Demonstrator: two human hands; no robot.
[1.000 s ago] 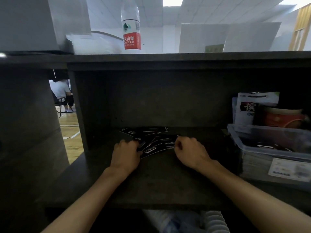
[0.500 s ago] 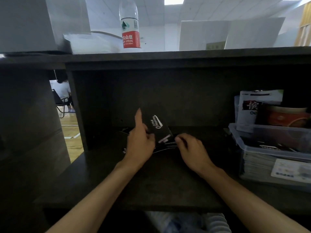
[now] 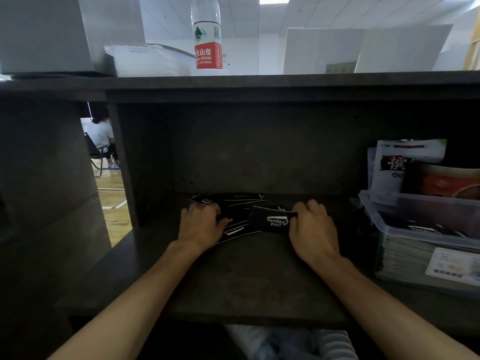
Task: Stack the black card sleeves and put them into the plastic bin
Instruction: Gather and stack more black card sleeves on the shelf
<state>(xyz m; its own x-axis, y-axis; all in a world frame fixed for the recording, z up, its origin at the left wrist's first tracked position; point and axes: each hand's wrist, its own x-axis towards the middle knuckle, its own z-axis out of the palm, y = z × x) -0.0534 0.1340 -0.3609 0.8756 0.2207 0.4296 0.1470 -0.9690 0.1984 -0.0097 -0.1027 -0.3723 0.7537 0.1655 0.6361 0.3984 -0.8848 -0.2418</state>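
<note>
Water bottle on the far upper shelf, left of centre: red label band reads "农夫山泉" in white, "SPRING" legible below it, then small print "550ml"; green mountain logo on the white band above. White packet standing far right behind the plastic bin: large white character "槟" on a black patch. Black card sleeve in the right hand: white script logo, upside down, not legible. Sticker on the bin's near wall: print too blurred to read.

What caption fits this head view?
Right hand grips a black card sleeve; left hand rests on scattered sleeves beside the plastic bin.
</note>
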